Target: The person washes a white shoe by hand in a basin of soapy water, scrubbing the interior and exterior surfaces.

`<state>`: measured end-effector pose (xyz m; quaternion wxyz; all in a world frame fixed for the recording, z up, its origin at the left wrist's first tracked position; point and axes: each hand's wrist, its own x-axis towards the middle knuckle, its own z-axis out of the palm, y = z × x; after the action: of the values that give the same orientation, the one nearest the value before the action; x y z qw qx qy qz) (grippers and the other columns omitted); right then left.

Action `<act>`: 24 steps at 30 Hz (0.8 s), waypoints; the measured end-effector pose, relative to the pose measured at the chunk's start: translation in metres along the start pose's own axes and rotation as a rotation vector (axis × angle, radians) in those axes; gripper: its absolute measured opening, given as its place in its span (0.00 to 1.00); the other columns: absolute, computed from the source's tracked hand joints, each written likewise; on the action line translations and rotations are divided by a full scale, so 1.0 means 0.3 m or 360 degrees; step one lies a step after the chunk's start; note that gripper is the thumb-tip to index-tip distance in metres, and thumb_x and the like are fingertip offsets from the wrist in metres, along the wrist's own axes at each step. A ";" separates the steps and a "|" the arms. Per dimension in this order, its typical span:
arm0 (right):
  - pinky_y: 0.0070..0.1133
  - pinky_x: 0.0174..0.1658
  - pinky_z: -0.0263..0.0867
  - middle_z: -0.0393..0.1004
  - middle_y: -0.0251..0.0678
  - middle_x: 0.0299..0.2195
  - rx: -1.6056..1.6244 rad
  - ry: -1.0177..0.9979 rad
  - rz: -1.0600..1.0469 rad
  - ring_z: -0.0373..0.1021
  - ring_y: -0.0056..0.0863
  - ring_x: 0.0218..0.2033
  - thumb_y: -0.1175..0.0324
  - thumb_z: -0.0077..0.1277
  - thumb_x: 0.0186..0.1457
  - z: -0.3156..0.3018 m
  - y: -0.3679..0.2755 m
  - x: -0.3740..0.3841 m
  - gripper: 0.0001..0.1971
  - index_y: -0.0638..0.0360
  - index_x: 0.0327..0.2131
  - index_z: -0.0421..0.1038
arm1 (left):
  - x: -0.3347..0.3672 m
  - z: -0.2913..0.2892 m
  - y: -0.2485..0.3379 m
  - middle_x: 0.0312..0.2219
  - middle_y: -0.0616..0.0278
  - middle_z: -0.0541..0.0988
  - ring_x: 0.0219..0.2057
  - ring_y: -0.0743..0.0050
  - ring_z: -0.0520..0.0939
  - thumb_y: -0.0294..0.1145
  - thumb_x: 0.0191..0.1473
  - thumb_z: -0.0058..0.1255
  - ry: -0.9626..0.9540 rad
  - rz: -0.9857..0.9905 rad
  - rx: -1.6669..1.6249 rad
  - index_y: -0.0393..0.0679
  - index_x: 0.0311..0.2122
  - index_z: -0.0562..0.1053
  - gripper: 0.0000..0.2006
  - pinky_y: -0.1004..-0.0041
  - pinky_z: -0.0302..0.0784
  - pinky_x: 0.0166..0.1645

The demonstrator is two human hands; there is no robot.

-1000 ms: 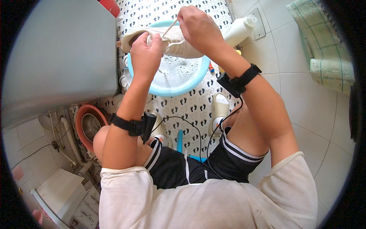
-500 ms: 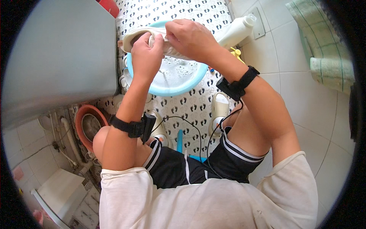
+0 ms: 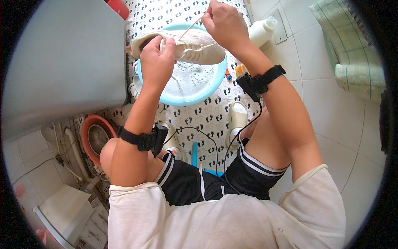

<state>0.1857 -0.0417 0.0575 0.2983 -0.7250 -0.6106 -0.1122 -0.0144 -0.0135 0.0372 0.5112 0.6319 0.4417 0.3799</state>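
A cream-white sneaker (image 3: 207, 46) is held sideways above a light-blue basin (image 3: 182, 100), its toe pointing right. My left hand (image 3: 158, 57) grips it at the collar and tongue, thumb on the outside and fingers in the opening. Above the shoe to the right, my right hand (image 3: 224, 23) is closed in a pinch on the shoelace (image 3: 191, 28). That lace runs taut from the tongue up to the fingers. Soapy water with bubbles (image 3: 192, 76) lies in the basin below.
A white bottle (image 3: 262, 31) stands right of the basin, with an orange-yellow object (image 3: 241, 69) nearby. A grey cabinet-like surface (image 3: 66, 58) fills the left. A reddish-brown bucket (image 3: 89, 124) stands by my left knee. A green towel (image 3: 358, 81) hangs at right.
My right hand has moved up and right from the shoe, drawing the lace out straight. More of the sneaker's toe and laces now shows. My left hand keeps its grip.
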 end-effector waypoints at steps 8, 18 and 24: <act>0.35 0.45 0.72 0.77 0.42 0.38 0.0202 -0.0186 -0.0264 0.75 0.40 0.41 0.69 0.54 0.52 0.031 -0.056 -0.042 0.10 0.56 0.39 0.74 | 0.011 -0.043 -0.030 0.34 0.58 0.81 0.29 0.78 0.83 0.36 0.63 0.48 -0.0081 -0.0088 0.0162 0.33 0.44 0.74 0.15 0.78 0.82 0.30; 0.34 0.49 0.68 0.74 0.38 0.40 0.0301 -0.0191 -0.0821 0.71 0.37 0.46 0.68 0.52 0.54 0.071 -0.087 -0.081 0.08 0.57 0.38 0.73 | 0.030 -0.036 -0.054 0.33 0.61 0.80 0.31 0.80 0.82 0.38 0.63 0.47 -0.0126 -0.0059 0.0293 0.36 0.42 0.76 0.14 0.77 0.82 0.32; 0.33 0.44 0.70 0.73 0.43 0.32 0.0387 -0.0306 -0.0576 0.73 0.42 0.38 0.69 0.50 0.55 0.030 -0.125 -0.094 0.06 0.61 0.33 0.68 | 0.012 -0.038 -0.006 0.33 0.61 0.80 0.31 0.79 0.82 0.39 0.65 0.44 -0.0245 -0.0141 0.0104 0.37 0.42 0.76 0.15 0.77 0.82 0.34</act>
<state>0.1417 -0.0568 0.0464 0.2988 -0.5699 -0.7652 -0.0198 -0.0241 -0.0063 0.0378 0.5392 0.6553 0.4408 0.2926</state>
